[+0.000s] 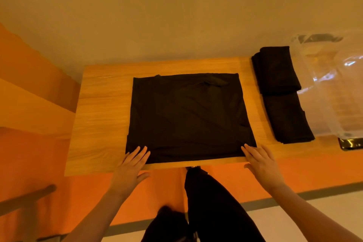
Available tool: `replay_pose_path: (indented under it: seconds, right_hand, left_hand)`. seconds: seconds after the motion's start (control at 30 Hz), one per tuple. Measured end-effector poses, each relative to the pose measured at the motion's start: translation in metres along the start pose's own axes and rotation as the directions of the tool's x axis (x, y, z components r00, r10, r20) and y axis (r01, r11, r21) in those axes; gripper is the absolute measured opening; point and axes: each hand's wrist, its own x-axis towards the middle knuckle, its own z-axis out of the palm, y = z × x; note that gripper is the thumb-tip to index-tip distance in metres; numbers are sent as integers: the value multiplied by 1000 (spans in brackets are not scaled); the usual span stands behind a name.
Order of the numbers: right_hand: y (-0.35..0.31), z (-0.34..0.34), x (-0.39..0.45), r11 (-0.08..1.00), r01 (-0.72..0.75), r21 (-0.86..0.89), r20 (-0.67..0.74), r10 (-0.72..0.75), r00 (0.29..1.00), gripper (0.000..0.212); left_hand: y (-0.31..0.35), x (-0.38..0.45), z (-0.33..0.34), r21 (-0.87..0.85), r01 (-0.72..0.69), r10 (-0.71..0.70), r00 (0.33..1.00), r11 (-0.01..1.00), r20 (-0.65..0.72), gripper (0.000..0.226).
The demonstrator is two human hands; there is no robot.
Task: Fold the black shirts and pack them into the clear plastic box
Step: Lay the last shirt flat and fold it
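Observation:
A black shirt lies flat on the wooden table, partly folded into a rough square. My left hand lies flat with straight fingers on the shirt's near left corner. My right hand lies flat with spread fingers at the near right corner. Two folded black shirts sit side by side to the right of it. The clear plastic box stands at the table's right end, just beyond the folded shirts.
A dark phone-like object lies at the right near edge of the table. My legs in dark trousers are below the table edge. An orange bench or floor area runs along the left.

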Motion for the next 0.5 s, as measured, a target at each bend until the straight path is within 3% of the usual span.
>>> replay_pose_path:
  seconds: [0.1,0.2,0.3,0.4,0.5]
  right_hand:
    - [-3,9,0,998,-20,-61,-158,10,987,59]
    - [-5,8,1,998,-25,-65,-224,10,975,60]
    - [-5,4,2,997,7,-72,-251,-25,968,55]
    - [-8,0,-2,999,25,-43,-210,-34,977,47]
    - [-10,-18,1,992,-14,124,-137,31,990,32]
  left_hand:
    - [-3,-14,10,41,-92,99,973,995,-207,40]
    - [-3,-20,8,40,-57,64,978,998,-197,66]
    - [-5,-18,3,70,-56,71,967,996,-245,56]
    - [-2,-20,-5,-56,-19,6,973,998,-231,45]
    - [3,-15,-36,-299,135,-181,975,945,-131,27]
